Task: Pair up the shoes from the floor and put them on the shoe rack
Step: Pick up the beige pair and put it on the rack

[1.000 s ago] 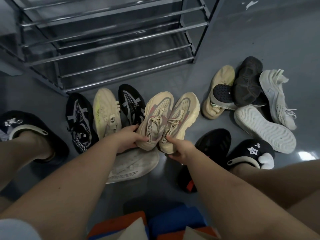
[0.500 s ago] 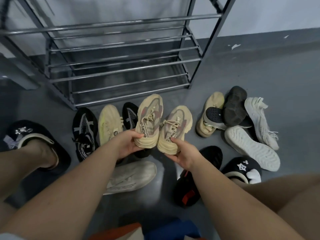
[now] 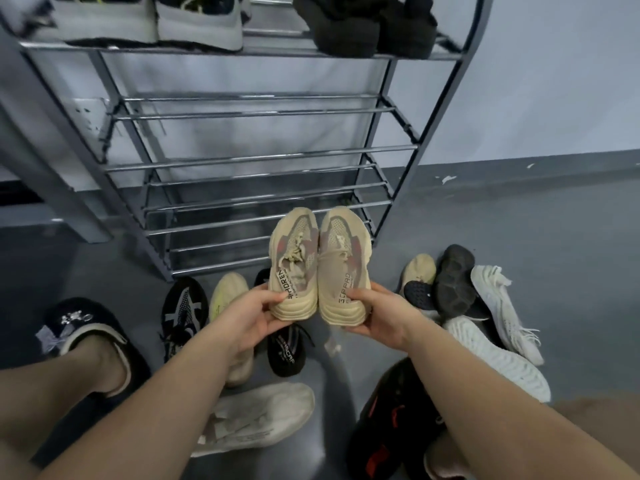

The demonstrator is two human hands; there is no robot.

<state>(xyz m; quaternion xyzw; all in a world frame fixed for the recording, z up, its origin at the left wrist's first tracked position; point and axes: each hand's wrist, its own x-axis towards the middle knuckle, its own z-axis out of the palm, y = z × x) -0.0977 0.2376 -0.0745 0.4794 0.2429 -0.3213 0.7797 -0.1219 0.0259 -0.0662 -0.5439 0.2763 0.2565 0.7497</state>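
My left hand [image 3: 252, 315] grips the heel of one beige sneaker [image 3: 294, 258], and my right hand [image 3: 382, 315] grips the heel of its matching beige sneaker [image 3: 343, 261]. The two are held side by side, toes pointing away, in the air before the metal shoe rack [image 3: 249, 157]. The rack's top shelf carries a grey pair [image 3: 152, 19] and a black pair [image 3: 367, 26]. Its lower rails are bare. More shoes lie on the grey floor under my arms.
On the floor are a black patterned sneaker [image 3: 183, 306], a beige shoe [image 3: 228, 292], another black sneaker [image 3: 287, 351], a white shoe [image 3: 256, 417] and a black and red shoe [image 3: 391, 424]. A heap of shoes [image 3: 464, 299] lies at right. My slippered foot [image 3: 90, 337] is at left.
Both hands have lifted the beige pair off the floor and brought the two shoes together, toes toward the rack. My view has tilted up, so the rack's top shelf now shows.
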